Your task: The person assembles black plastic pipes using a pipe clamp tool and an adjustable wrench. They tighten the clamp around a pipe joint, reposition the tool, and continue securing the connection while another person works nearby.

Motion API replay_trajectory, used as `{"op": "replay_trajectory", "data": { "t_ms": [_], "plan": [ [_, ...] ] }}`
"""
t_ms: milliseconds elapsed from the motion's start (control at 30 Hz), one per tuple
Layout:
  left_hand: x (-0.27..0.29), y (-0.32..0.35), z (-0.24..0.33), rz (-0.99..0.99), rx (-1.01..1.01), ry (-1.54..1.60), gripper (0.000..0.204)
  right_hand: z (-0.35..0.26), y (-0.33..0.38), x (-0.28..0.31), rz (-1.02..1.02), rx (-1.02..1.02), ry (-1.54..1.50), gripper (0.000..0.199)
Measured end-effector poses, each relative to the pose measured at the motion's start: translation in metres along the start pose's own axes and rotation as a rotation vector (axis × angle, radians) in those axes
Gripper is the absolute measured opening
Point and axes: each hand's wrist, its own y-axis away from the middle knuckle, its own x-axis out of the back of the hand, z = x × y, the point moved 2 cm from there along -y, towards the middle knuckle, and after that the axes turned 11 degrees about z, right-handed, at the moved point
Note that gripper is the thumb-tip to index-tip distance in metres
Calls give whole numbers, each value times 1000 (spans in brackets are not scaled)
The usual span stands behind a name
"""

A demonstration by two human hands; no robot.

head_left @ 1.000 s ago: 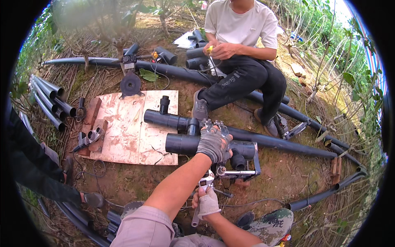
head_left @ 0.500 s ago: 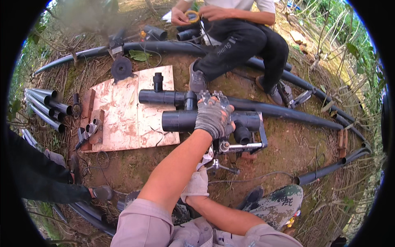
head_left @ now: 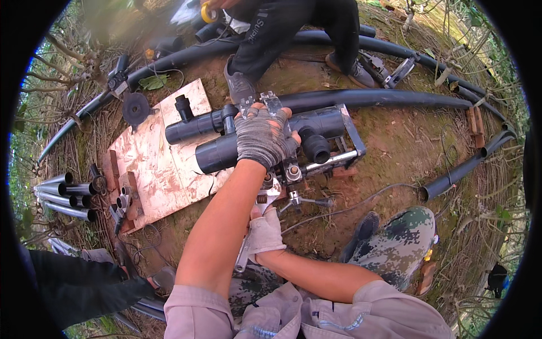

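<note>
My left hand (head_left: 262,135), in a worn grey fingerless glove, is closed over the top of a metal pipe clamp (head_left: 270,103). Under that hand the clamp sits across black plastic pipes, with a thick pipe piece (head_left: 215,153) on the left and a short branch outlet (head_left: 315,146) on the right. Nearer to me, my right hand (head_left: 267,231) in a pale glove grips an adjustable wrench (head_left: 243,257). The wrench's jaws are up by a bolt of the clamp frame; whether they bite on it I cannot tell. Beside them is a T-shaped handle (head_left: 307,200).
A muddy board (head_left: 161,164) lies left, beneath the pipe ends. Across from me another person's leg (head_left: 274,42) is close to the clamp; a hand there holds a yellow tape roll (head_left: 209,12). Long black pipes (head_left: 389,99), cables and bricks (head_left: 476,127) lie around; another leg (head_left: 79,282) is at left.
My view has turned and shifted, so the pipes appear tilted and further left. More of the wrench in my right hand shows now. My left hand stays on the clamp.
</note>
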Motion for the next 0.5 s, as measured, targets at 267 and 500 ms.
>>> {"op": "replay_trajectory", "data": {
  "t_ms": [267,500],
  "plan": [
    [-11,2,-1,74,-22,-27,56,-131,-27,37,-252,-292,933,25],
    [-11,3,2,155,-70,-43,55,-158,-25,51,-414,190,1317,48]
  ]
}}
